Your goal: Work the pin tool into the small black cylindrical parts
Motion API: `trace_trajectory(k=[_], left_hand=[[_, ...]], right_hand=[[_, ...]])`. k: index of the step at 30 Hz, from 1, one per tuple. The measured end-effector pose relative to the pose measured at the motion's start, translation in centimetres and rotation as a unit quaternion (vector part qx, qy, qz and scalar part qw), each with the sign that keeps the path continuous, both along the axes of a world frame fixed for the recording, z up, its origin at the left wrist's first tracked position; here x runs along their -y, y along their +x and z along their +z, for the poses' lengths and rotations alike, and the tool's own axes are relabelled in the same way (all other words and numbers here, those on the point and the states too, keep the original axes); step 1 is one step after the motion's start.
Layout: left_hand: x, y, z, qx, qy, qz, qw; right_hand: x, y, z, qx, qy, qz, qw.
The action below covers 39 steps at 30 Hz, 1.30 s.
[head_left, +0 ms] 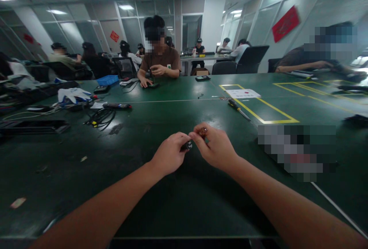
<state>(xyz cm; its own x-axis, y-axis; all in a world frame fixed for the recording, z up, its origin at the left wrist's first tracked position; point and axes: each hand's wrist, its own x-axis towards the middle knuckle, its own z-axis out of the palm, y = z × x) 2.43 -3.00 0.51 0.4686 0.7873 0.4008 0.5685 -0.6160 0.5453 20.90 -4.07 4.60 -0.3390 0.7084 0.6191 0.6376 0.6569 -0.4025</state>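
Above the green table (143, 195), in the middle of the head view, my two hands are close together. My left hand (169, 153) is closed around a small black cylindrical part (187, 146) with a pale, shiny end. Most of that part is hidden by my fingers. In the closed fingers of my right hand (217, 145) is a small copper-coloured piece (202, 131), too small to name. My right thumb comes near the left thumb, and I cannot tell whether they touch.
A screwdriver (238, 108) lies beyond my right hand, near a white sheet (243, 93). Black cables (100, 118), white gloves (74, 95) and a black tray (34, 126) lie left. Across the table a person (159, 59) handles a small device. A blurred object lies right.
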Motion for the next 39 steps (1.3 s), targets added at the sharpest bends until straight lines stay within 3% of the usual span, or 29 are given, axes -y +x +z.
trace_trajectory(k=[7,19,29,35,39], left_hand=[[-0.4,-0.4,0.0,0.004,-0.006,0.025,1.000],[-2.1,-2.5,0.0,-0.072,-0.019,0.130,0.989],[-2.5,-2.7,-0.3,-0.219,-0.065,0.185,0.956],[-3.6,-1.7,-0.4,-0.279,-0.039,0.147,0.948],[-4.1,-1.7,-0.4,-0.232,-0.046,0.161,0.958]], right_hand=[[-0.4,0.3,-0.1,-0.035,0.007,-0.035,0.999],[-0.5,0.3,0.1,-0.064,-0.042,-0.055,0.996],[-0.2,0.4,0.6,-0.068,-0.055,-0.042,0.995],[0.0,0.4,0.6,-0.067,-0.051,-0.030,0.996],[0.1,0.5,0.7,-0.073,-0.057,-0.025,0.995]])
